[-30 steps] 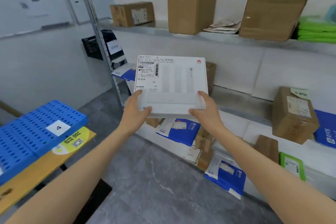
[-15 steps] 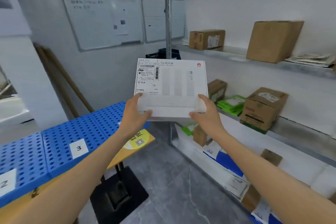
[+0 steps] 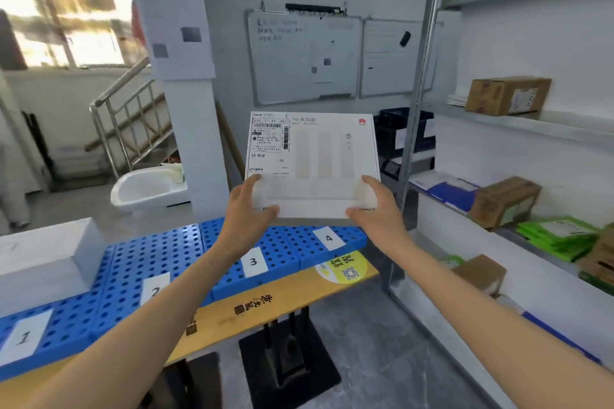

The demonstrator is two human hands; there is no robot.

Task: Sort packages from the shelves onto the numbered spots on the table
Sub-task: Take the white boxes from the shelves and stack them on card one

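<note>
Head view is showing the left hand [image 3: 247, 209] and right hand [image 3: 375, 212] gripping the labelled white box [image 3: 312, 163] by its lower corners above the bench's [image 3: 292, 300] right end, not yet placed. A plain white box [image 3: 40, 262], perhaps already sorted, is lying at the left end, and cardboard boxes [image 3: 508, 95] are waiting on the shelves [image 3: 531, 124].

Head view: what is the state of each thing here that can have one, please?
Box, held upright in the air, label facing the camera.
Left hand, grips the box's lower left corner.
Right hand, grips its lower right corner.
Big box, resting at the table's left end.
Spot 4, uncovered.
</note>
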